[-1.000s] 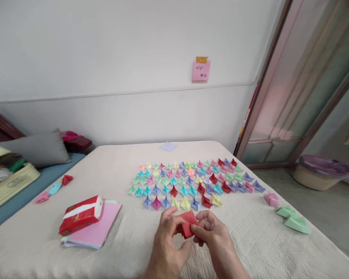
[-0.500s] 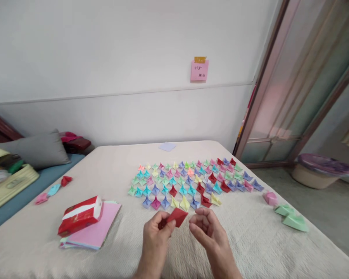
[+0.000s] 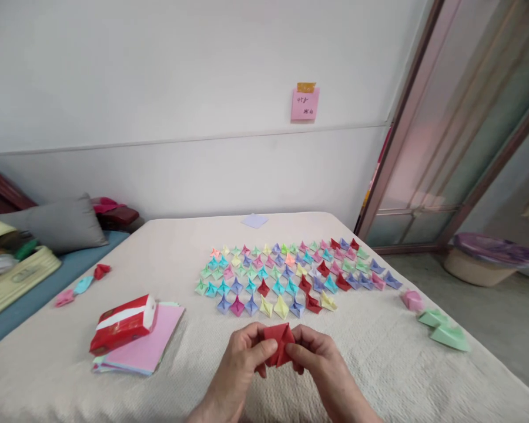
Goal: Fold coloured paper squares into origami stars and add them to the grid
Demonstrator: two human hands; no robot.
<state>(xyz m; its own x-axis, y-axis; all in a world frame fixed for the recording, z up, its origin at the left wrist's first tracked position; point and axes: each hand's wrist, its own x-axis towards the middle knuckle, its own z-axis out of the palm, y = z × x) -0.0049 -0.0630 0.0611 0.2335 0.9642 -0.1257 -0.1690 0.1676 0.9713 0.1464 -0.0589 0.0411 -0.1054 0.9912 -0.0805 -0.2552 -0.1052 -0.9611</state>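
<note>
A small folded red paper (image 3: 280, 345) is held between both hands above the near part of the cream-covered surface. My left hand (image 3: 245, 357) pinches its left side, thumb on the front. On its right side, my right hand (image 3: 314, 355) grips it the same way, and both sets of fingertips are partly hidden behind the paper. Just beyond the hands stand several rows of small folded paper pieces (image 3: 281, 307) in red, blue, yellow, green and pink.
A red packet (image 3: 123, 326) lies on a stack of coloured paper sheets (image 3: 165, 332) at the left. Green folded papers (image 3: 449, 337) and a pink one (image 3: 412, 300) lie near the right edge. A lilac sheet (image 3: 254, 221) rests at the back.
My right hand has moved left and taken hold of the red paper, which now faces the camera more broadly. Earlier only my left hand held it. The view has shifted slightly.
</note>
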